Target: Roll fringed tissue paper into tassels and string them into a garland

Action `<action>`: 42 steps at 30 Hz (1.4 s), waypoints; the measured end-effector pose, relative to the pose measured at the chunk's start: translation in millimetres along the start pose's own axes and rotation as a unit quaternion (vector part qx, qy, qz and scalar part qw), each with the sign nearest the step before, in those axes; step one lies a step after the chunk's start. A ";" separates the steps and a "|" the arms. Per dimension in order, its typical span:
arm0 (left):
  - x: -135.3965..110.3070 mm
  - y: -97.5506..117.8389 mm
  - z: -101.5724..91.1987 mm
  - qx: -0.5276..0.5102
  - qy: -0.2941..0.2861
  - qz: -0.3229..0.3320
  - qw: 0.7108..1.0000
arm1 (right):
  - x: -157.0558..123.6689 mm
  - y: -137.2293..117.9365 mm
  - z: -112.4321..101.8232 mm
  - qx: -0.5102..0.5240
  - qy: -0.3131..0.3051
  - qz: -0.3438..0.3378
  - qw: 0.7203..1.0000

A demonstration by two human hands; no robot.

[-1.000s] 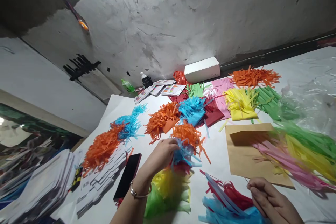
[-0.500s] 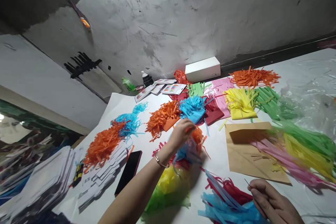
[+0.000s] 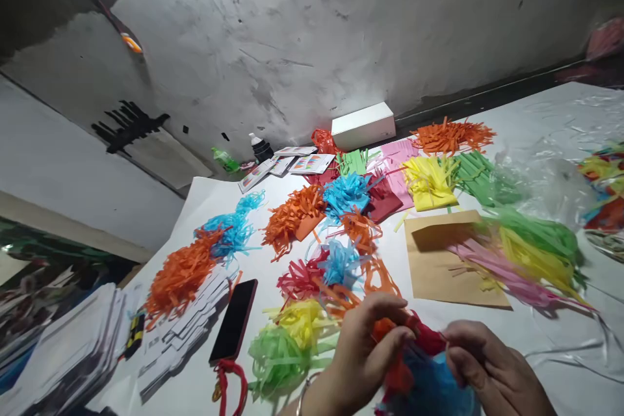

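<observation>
My left hand (image 3: 375, 344), with a bracelet at the wrist, is closed on a bunch of orange tissue-paper strips (image 3: 397, 370) low in the view. Close on its right, my right hand (image 3: 487, 364) is pinched; the thin needle seen in it a moment ago is mostly hidden now. Between and below the two hands hang red tissue strips (image 3: 426, 336) and blurred blue tissue strips (image 3: 439, 387). Loose bunches lie left of my hands: light green strips (image 3: 277, 357), yellow strips (image 3: 299, 322), crimson strips (image 3: 299, 278) and light blue strips (image 3: 340, 261).
A black phone (image 3: 234, 318) lies at left beside stacked white cards (image 3: 182, 338). Orange fringe (image 3: 182, 273) lies behind them. A brown envelope (image 3: 429, 266) sits at right under pink strips (image 3: 497, 270). A white box (image 3: 363, 127) stands against the wall, near fringed yellow paper (image 3: 429, 185).
My left hand has come from the pile of coloured strips down and right to my right hand, bringing orange strips. The view has shifted slightly right.
</observation>
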State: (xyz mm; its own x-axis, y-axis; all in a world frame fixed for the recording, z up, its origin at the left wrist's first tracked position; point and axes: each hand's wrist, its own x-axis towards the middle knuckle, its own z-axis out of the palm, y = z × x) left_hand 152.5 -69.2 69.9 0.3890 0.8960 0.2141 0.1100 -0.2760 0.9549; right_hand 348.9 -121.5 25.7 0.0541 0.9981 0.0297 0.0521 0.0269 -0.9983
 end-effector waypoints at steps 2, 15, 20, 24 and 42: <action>-7.3 -13.2 14.5 -0.067 0.010 -0.063 0.996 | 1.5 -6.2 1.8 -0.001 -0.052 -0.025 0.998; -16.6 -23.6 35.9 -0.245 0.085 -0.234 0.937 | 7.5 1.3 -1.5 -0.070 -0.030 -0.087 0.993; -17.0 -23.6 39.4 -0.251 0.111 -0.226 0.935 | 2.3 -4.6 -4.3 -0.116 -0.052 -0.141 0.982; -18.1 -25.1 41.7 -0.240 0.116 -0.219 0.939 | 2.5 -5.1 -4.7 -0.147 -0.072 -0.164 0.973; -20.5 -35.1 40.9 -0.050 0.130 -0.110 0.984 | -0.9 -4.1 -3.5 -0.230 -0.035 -0.212 0.949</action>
State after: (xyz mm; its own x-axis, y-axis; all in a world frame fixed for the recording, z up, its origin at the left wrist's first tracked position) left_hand 178.1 -92.2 23.6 0.1175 0.9925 0.0326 0.0694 -0.0409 0.9967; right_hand 352.2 -122.7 29.9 -0.1338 0.9049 0.4040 0.4851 0.4153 -0.7695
